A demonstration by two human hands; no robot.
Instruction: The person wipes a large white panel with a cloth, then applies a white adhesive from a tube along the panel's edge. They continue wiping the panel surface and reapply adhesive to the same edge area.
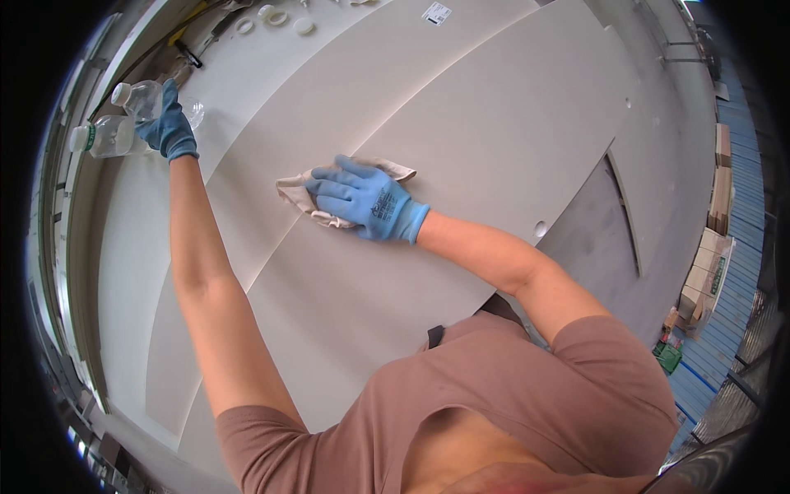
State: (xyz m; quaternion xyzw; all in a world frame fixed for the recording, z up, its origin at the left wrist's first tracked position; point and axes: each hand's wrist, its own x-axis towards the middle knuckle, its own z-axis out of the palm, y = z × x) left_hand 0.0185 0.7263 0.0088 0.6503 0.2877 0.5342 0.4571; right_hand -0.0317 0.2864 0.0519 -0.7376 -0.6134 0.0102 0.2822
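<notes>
Seen from the head camera, the right hand (368,200), in a blue glove, lay flat with fingers spread on a crumpled cloth (306,198) atop a pale grey panel (461,148), while the left hand (169,125) gripped a clear plastic bottle (140,100) beside another bottle (103,137).

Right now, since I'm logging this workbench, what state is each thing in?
Left hand: gloved, gripping a bottle.
Right hand: gloved, pressed flat on the cloth.
Cloth: crumpled, lying on the top panel.
Clear bottle: capped, held by the left hand.
Second bottle: capped, lying on its side.
Panels: stacked flat.
</notes>
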